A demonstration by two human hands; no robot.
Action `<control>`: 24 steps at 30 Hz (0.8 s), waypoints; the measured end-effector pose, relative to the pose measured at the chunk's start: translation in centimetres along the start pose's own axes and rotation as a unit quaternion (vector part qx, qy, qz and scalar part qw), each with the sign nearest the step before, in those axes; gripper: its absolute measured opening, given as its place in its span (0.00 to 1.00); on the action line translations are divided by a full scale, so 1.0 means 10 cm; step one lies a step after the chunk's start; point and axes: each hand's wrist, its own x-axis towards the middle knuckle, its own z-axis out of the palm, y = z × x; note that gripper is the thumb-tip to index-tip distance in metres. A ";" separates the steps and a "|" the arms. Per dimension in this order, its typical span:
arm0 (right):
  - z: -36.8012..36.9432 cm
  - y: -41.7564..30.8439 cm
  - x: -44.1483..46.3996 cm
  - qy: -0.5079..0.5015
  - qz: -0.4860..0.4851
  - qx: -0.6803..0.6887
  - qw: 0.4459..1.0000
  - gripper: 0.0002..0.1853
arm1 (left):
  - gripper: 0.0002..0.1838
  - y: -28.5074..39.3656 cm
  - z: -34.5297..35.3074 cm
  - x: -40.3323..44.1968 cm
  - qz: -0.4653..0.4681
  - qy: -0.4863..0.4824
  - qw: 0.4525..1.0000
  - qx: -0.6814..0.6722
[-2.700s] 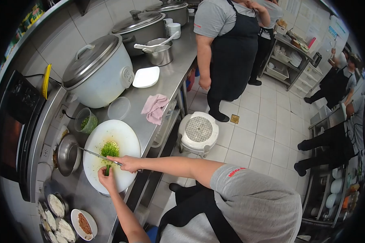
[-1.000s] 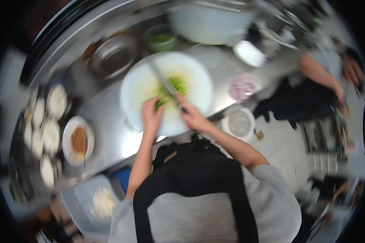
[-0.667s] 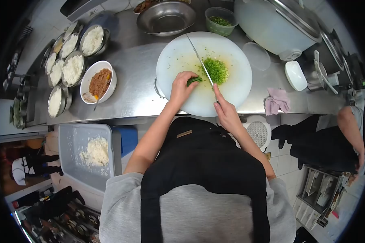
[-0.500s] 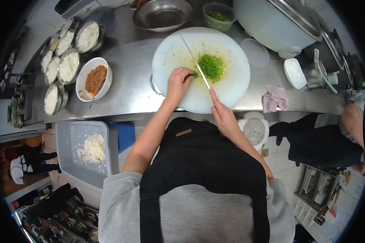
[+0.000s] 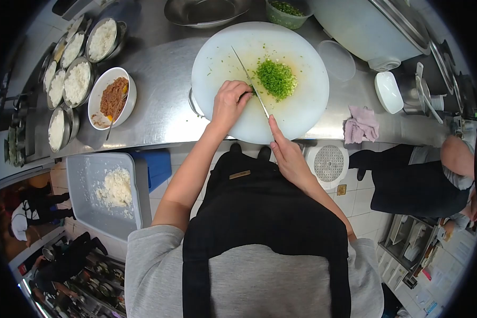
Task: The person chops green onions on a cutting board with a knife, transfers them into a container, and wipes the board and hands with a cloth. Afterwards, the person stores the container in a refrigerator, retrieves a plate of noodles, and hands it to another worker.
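Observation:
My right hand (image 5: 290,155) grips the handle of a long knife (image 5: 243,67). Its blade slants up and left across the round white cutting board (image 5: 209,50). My left hand (image 5: 230,102) is closed with curled fingers beside the blade, holding green onion (image 5: 252,90); only a small green end shows at the fingertips. Right of the blade lies a pile of finely chopped green onion (image 5: 276,79), and loose bits are scattered on the board.
Left on the steel counter are several metal bowls of rice (image 5: 77,84) and a white bowl of brown shredded food (image 5: 96,95). A green tub (image 5: 287,21), large cooker (image 5: 355,32), white dish (image 5: 389,93) and pink cloth (image 5: 361,124) surround the board. Co-workers (image 5: 408,180) stand nearby.
The view has shifted, so the counter sits higher in the picture. The blade has moved closer to my left fingertips, and less green onion shows there. Both hands keep their hold.

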 end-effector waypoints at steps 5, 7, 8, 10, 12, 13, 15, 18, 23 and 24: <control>0.05 0.05 0.05 0.038 -0.057 -0.010 0.998 0.32 | 0.06 -0.03 0.03 0.00 0.006 0.002 1.000 0.002; 0.06 0.02 0.19 0.009 0.012 -0.027 1.000 0.32 | 0.06 -0.04 0.01 0.00 -0.002 -0.010 1.000 0.003; 0.06 0.01 0.23 0.010 0.013 -0.026 1.000 0.32 | 0.06 -0.04 0.00 -0.02 -0.001 -0.011 1.000 0.003; 0.03 -0.01 0.33 0.022 -0.001 -0.018 1.000 0.32 | 0.06 -0.02 -0.01 0.02 -0.010 -0.021 1.000 0.005; 0.01 -0.05 0.22 0.022 -0.017 -0.049 0.998 0.32 | 0.06 -0.01 -0.02 0.04 -0.002 -0.019 1.000 0.009; 0.01 -0.06 0.16 0.022 -0.032 -0.077 0.996 0.32 | 0.06 -0.01 -0.02 0.04 0.004 -0.020 1.000 0.014; 0.07 -0.03 0.12 0.040 -0.046 -0.083 0.995 0.32 | 0.05 -0.03 -0.01 0.02 -0.001 -0.019 1.000 0.008; 0.06 -0.06 0.27 0.028 -0.008 -0.068 0.997 0.32 | 0.06 -0.06 0.02 0.02 -0.002 -0.011 1.000 -0.007; -0.01 -0.03 0.37 0.022 0.007 -0.008 1.000 0.32 | 0.06 -0.06 0.02 0.02 0.002 0.011 1.000 -0.026; -0.01 -0.06 0.26 0.028 -0.022 -0.026 0.999 0.32 | 0.06 -0.05 0.02 0.02 -0.004 0.003 1.000 -0.016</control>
